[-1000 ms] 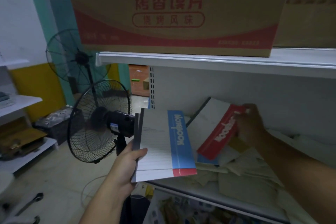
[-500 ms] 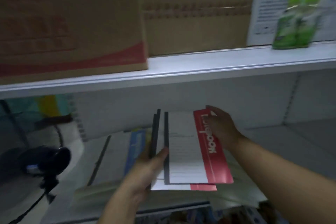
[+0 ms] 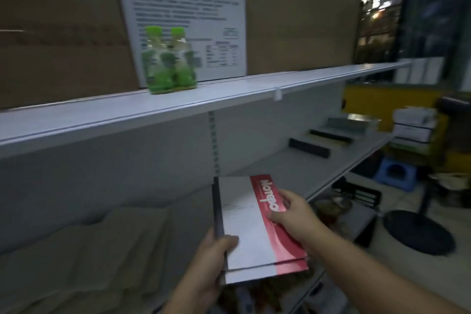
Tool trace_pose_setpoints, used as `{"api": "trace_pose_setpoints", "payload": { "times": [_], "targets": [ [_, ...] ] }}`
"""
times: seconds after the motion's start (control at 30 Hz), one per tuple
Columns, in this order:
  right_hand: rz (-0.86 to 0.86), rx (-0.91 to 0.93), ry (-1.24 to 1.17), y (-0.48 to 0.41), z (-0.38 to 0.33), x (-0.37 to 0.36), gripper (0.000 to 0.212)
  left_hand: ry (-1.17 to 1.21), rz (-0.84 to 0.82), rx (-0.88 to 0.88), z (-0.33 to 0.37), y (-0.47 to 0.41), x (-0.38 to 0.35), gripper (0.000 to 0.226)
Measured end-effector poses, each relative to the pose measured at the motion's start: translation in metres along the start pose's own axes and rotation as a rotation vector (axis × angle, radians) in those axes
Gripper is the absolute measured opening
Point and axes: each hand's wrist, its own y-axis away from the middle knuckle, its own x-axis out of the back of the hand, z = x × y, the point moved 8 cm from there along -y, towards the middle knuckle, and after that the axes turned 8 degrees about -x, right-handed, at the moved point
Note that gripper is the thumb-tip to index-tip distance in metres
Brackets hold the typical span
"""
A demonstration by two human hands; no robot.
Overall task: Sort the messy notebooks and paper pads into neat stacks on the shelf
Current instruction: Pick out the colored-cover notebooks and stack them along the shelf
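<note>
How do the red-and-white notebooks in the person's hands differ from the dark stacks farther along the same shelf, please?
The red-and-white notebooks are held between the left hand and right hand; the dark stacks lie on the shelf. The notebooks show white covers with a red band; the dark stacks look dark-edged and blurred. The notebooks are near the camera, the dark stacks toward the far end. Both are flat, layered piles.

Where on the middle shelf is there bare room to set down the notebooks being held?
Free: the bare stretch of the middle shelf, between the held notebooks and the dark stacks far right. Crowded: the left end, heaped with loose paper pads; the upper shelf carries boxes and green bottles.
</note>
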Motion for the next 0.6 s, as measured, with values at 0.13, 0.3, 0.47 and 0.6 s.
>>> {"api": "trace_pose_setpoints", "payload": {
  "times": [0.13,0.3,0.47,0.6],
  "targets": [
    [0.07,-0.02,-0.008,-0.009,0.027,0.083,0.05,0.08,-0.035,0.121,-0.037,-0.028,-0.074,0.024],
    [0.136,-0.036,-0.03,-0.029,0.043,0.138,0.055,0.117,-0.051,0.108,-0.062,-0.064,-0.135,0.019],
    [0.157,-0.131,-0.111,-0.066,0.048,0.196,0.051,-0.083,0.005,0.098,-0.086,-0.129,-0.179,0.024],
    [0.164,-0.144,-0.091,-0.104,0.046,0.234,0.039,-0.147,-0.023,0.135,-0.101,-0.183,-0.216,0.018]
  ]
}}
